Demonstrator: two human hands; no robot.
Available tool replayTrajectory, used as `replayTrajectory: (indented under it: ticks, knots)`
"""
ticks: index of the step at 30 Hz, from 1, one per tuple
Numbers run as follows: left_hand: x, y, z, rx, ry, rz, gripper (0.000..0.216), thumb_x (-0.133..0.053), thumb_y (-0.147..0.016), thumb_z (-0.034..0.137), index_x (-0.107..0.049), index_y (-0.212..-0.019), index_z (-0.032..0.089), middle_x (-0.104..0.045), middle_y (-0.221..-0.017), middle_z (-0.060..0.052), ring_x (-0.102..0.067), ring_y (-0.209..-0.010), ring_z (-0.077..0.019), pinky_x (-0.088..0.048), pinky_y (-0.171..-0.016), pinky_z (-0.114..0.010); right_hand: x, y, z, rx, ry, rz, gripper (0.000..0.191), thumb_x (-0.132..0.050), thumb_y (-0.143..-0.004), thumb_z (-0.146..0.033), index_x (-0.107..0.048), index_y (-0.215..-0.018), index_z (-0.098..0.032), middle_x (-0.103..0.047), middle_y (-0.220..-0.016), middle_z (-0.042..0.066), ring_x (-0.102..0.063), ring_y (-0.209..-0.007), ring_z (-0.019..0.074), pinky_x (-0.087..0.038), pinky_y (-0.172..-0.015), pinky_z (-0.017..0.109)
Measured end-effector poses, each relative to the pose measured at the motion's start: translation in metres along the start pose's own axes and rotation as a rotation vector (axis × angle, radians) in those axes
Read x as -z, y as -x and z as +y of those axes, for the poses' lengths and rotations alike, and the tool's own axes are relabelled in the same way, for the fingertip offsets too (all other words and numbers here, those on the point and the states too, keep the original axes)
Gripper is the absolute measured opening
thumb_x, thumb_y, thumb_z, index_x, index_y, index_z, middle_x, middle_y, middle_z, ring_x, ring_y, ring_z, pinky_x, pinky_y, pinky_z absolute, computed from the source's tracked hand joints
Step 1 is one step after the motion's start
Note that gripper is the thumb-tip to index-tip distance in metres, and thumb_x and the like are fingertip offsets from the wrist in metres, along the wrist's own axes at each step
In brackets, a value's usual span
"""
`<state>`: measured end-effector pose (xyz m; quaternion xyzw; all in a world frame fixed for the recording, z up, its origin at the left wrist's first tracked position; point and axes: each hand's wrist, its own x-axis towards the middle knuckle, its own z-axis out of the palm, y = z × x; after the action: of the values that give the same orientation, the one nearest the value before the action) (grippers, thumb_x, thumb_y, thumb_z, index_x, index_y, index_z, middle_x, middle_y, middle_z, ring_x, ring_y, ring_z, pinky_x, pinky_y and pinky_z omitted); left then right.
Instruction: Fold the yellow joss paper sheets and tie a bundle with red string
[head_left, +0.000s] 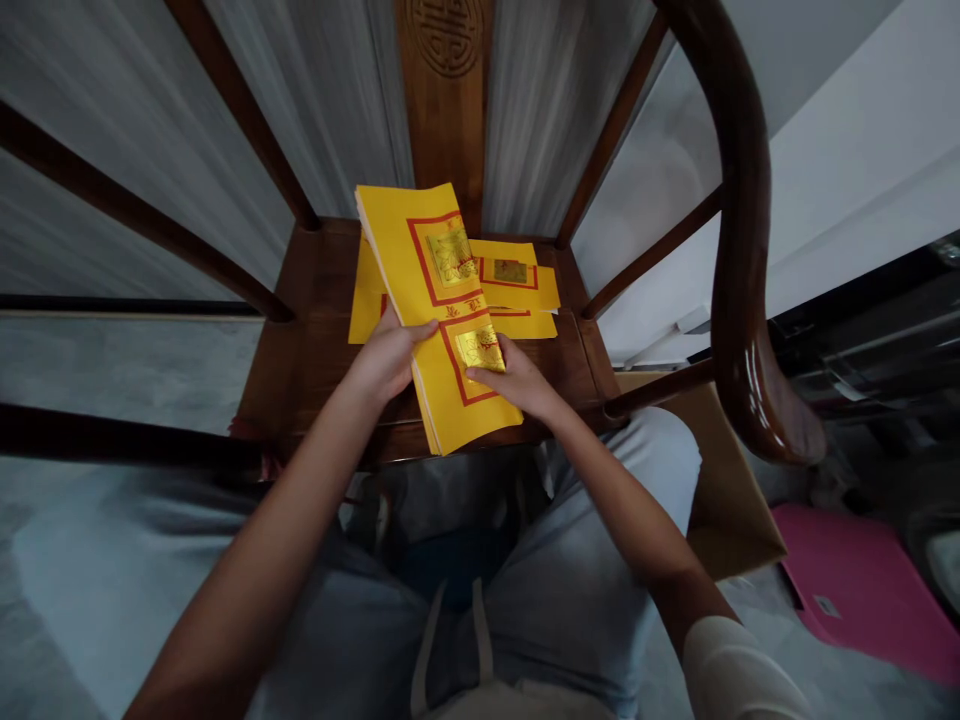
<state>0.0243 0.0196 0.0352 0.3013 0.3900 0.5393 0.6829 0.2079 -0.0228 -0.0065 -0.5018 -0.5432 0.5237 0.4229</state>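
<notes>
A stack of yellow joss paper (pixel 442 340), with red-framed squares and gold foil on its top sheet, is held up at a tilt over a wooden chair seat. My left hand (pixel 388 355) grips its left edge, thumb on top and fingers underneath. On the right edge, my right hand (pixel 521 378) is closed with its thumb lying near the lower gold square. Behind the stack, more yellow sheets (pixel 536 290) with red frames and gold foil lie on the seat, partly covered by it.
The dark wooden chair seat (pixel 285 370) stands before my knees, with a curved armrest (pixel 739 240) at the right and a carved back slat (pixel 442 110). An open cardboard box (pixel 731 480) and a pink plastic object (pixel 862 590) are on the floor at the right.
</notes>
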Motion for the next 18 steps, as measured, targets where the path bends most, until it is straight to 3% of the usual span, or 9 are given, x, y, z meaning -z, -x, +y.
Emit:
replayTrajectory:
  ticks: [5,8,12,15,18]
  knots:
    - [0.001,0.001,-0.003,-0.014,-0.019,-0.016,0.082,-0.071,-0.073,-0.006,-0.056,-0.149,0.021,-0.074,-0.135,-0.013,-0.073,-0.122,-0.0320,-0.060,-0.108,-0.049,0.001,0.005,0.000,0.021,0.159,0.022,0.055,-0.084,-0.079,-0.039,-0.060,-0.127,-0.025,-0.073,-0.135,0.009,-0.067,-0.128,0.0333,-0.051,-0.115,0.055]
    - [0.003,0.002,0.003,0.018,-0.003,-0.042,0.089,-0.072,-0.073,-0.006,-0.050,-0.155,0.022,-0.074,-0.136,-0.014,-0.074,-0.120,-0.0335,-0.060,-0.107,-0.052,0.003,0.004,-0.006,-0.024,-0.031,-0.023,0.054,-0.082,-0.081,-0.050,-0.062,-0.124,-0.025,-0.072,-0.137,0.009,-0.068,-0.128,0.0311,-0.055,-0.112,0.050]
    - [-0.002,0.005,0.003,0.152,0.012,-0.103,0.075,-0.072,-0.075,-0.006,-0.061,-0.146,0.017,-0.077,-0.126,-0.017,-0.076,-0.114,-0.0376,-0.061,-0.105,-0.057,0.008,-0.011,-0.015,-0.088,-0.328,-0.001,0.047,-0.069,-0.086,-0.063,-0.065,-0.116,-0.027,-0.075,-0.134,0.005,-0.067,-0.133,0.0291,-0.057,-0.112,0.047]
    - [-0.008,0.008,-0.007,0.217,0.021,-0.138,0.071,-0.074,-0.075,-0.006,-0.065,-0.142,0.016,-0.079,-0.119,-0.016,-0.077,-0.110,-0.0380,-0.062,-0.104,-0.059,0.011,-0.024,-0.016,-0.092,-0.420,-0.001,0.047,-0.071,-0.084,-0.058,-0.065,-0.119,-0.027,-0.074,-0.137,0.005,-0.067,-0.134,0.0295,-0.057,-0.113,0.049]
    - [-0.011,0.009,-0.017,0.188,0.029,-0.112,0.076,-0.073,-0.074,-0.007,-0.063,-0.145,0.018,-0.080,-0.120,-0.014,-0.078,-0.110,-0.0360,-0.061,-0.105,-0.057,0.010,-0.029,-0.012,-0.099,-0.440,0.043,0.056,-0.082,-0.075,-0.047,-0.062,-0.123,-0.028,-0.074,-0.138,0.006,-0.070,-0.130,0.0308,-0.058,-0.112,0.050]
